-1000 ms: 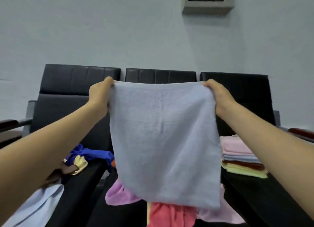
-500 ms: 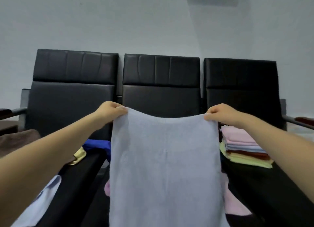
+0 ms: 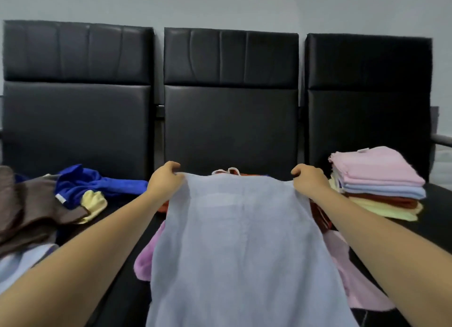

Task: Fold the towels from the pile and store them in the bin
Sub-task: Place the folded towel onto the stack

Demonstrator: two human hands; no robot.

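A light blue towel (image 3: pixel 242 248) stretches from my two hands down toward me, over the middle seat. My left hand (image 3: pixel 166 179) pinches its far left corner and my right hand (image 3: pixel 308 179) pinches its far right corner. Beneath it lie loose towels of the pile: purple (image 3: pixel 144 260) at the left edge, pink (image 3: pixel 357 282) at the right, red-orange (image 3: pixel 320 216) under my right wrist. A stack of folded towels (image 3: pixel 376 182), pink on top, sits on the right seat. No bin shows in view.
Three black padded chairs (image 3: pixel 230 121) stand side by side against a grey wall. On the left seat lie unfolded towels: blue (image 3: pixel 83 182), yellow (image 3: pixel 94 202), brown (image 3: pixel 29 209) and pale blue (image 3: pixel 19 265). A chair armrest (image 3: pixel 441 139) juts out at the far right.
Both hands have lowered the light blue towel from chest height, where it hung upright, down toward the middle seat. The view has tilted down with them.
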